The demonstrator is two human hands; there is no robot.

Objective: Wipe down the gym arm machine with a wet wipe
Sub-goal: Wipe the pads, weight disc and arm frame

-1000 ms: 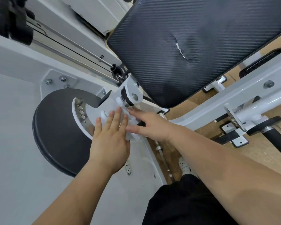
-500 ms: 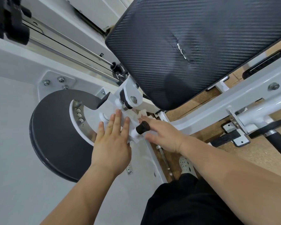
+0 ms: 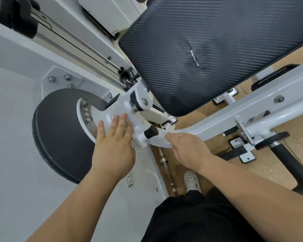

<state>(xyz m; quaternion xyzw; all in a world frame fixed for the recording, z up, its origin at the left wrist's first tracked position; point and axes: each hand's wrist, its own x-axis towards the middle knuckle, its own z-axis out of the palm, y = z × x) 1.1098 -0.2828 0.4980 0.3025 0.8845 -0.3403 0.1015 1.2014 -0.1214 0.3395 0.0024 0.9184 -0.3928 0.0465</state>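
Observation:
The arm machine's white pivot plate (image 3: 158, 142) sits below the big black ribbed arm pad (image 3: 217, 49), with a black pull knob (image 3: 150, 131) sticking out of it. My left hand (image 3: 114, 149) lies flat with straight fingers and presses a crumpled white wet wipe (image 3: 138, 137) against the plate, just left of the knob. Most of the wipe is hidden under that palm. To the right of the knob, my right hand (image 3: 189, 151) rests on the plate's lower right edge, fingertips touching it.
A dark grey round cam disc (image 3: 59, 137) curves left of the plate. The white frame beam (image 3: 252, 112) runs to the right toward a black handle grip (image 3: 290, 161). Below are a thin metal bar (image 3: 166, 170), my white shoe (image 3: 191, 180) and cork-coloured flooring.
My right hand has drawn back from beside the left hand, past the knob, to the plate's right edge. The left hand stays flat on the wipe, shifted slightly.

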